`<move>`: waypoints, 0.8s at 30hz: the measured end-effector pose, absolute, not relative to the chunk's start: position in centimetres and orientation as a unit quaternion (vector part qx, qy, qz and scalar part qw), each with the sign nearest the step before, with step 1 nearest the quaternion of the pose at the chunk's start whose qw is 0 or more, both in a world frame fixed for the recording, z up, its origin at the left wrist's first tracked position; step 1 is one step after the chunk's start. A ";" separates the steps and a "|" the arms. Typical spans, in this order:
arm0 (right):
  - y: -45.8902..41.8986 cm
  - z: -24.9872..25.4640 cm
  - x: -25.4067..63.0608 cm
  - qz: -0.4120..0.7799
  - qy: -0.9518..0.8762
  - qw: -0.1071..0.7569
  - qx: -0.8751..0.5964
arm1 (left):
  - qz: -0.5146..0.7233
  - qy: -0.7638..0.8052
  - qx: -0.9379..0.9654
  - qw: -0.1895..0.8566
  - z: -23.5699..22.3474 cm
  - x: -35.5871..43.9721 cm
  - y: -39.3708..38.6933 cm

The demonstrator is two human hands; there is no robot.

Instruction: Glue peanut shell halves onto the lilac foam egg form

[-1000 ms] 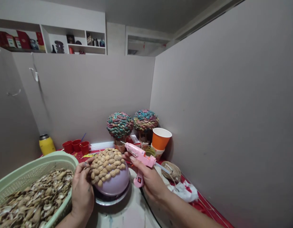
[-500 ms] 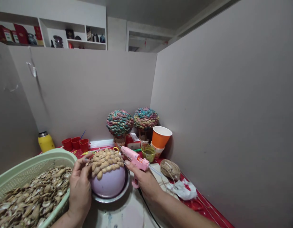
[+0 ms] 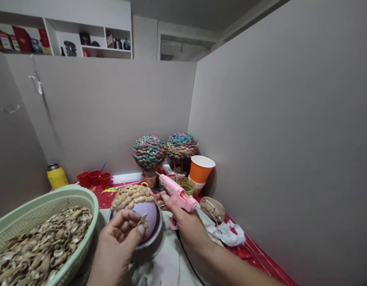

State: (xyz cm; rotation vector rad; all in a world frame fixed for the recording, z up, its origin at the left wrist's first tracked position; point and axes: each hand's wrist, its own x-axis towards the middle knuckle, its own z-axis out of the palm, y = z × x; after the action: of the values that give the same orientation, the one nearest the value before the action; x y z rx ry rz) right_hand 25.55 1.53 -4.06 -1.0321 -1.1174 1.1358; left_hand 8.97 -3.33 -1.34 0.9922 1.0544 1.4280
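My left hand (image 3: 120, 242) pinches a peanut shell (image 3: 144, 222) between thumb and fingertips, in front of a lilac ball (image 3: 147, 210). Rows of peanut shells (image 3: 132, 195) cover the top of the ball, which rests in a metal bowl (image 3: 160, 226); my left hand hides part of both. My right hand (image 3: 183, 222) is wrapped round a pink hot glue gun (image 3: 177, 192), to the right of the ball. The gun's nozzle points up and away to the left, apart from the ball. A dark cord hangs from its handle.
A green basket (image 3: 92, 194) of shells stands at left. Behind are red cups (image 3: 105, 180), a yellow bottle (image 3: 57, 177) and two coloured shell-covered balls on stands (image 3: 149, 152). An orange paper cup (image 3: 200, 171), twine (image 3: 212, 209) and red scissors (image 3: 244, 252) lie rightward. Grey partitions (image 3: 279, 139) enclose the table.
My left hand has left the ball's left side and come forward, now showing a peanut shell in its fingers. The glue gun has moved up and right, away from the ball.
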 end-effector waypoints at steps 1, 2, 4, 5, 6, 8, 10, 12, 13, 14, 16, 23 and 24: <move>0.9 -3.5 25.5 0.486 -0.482 0.579 -0.443 | 0.581 0.436 0.404 0.556 -1.4 9.2 -3.3; 0.3 -3.0 25.5 0.490 -0.494 0.569 -0.439 | 0.566 0.432 0.392 0.583 -1.4 9.3 -3.3; -0.7 -2.1 25.4 0.508 -0.528 0.545 -0.407 | 0.542 0.427 0.370 0.622 -1.4 9.5 -3.2; -1.1 -1.8 25.3 0.515 -0.546 0.535 -0.387 | 0.533 0.426 0.363 0.634 -1.4 9.5 -3.3; -1.4 -1.6 25.2 0.520 -0.563 0.528 -0.366 | 0.527 0.424 0.361 0.642 -1.5 9.5 -3.3; -1.6 -1.4 25.1 0.518 -0.596 0.515 -0.335 | 0.521 0.413 0.365 0.652 -1.7 9.5 -3.4; -1.6 -1.4 25.1 0.510 -0.625 0.496 -0.321 | 0.517 0.400 0.375 0.657 -2.0 9.4 -3.6; -1.5 -1.4 25.1 0.505 -0.641 0.477 -0.327 | 0.514 0.381 0.376 0.670 -2.2 9.3 -3.7; -1.5 -1.4 25.2 0.505 -0.642 0.470 -0.334 | 0.510 0.368 0.373 0.682 -2.2 9.2 -3.7; -1.5 -1.3 25.2 0.509 -0.640 0.465 -0.340 | 0.504 0.352 0.368 0.698 -2.1 9.1 -3.8; -1.7 -0.9 25.3 0.521 -0.637 0.454 -0.343 | 0.487 0.319 0.355 0.731 -1.9 9.0 -3.8; -2.5 0.6 25.5 0.513 -0.648 0.464 -0.320 | 0.449 0.269 0.336 0.783 -1.3 8.7 -3.6; -2.6 0.7 25.5 0.508 -0.652 0.465 -0.316 | 0.443 0.266 0.330 0.790 -1.4 8.7 -3.6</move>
State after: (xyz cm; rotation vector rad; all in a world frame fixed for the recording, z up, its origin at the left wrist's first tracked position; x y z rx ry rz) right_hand 25.49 -2.63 0.73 -0.7767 -1.6016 1.2470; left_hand 8.68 -3.57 -1.39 0.7113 0.5721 0.9541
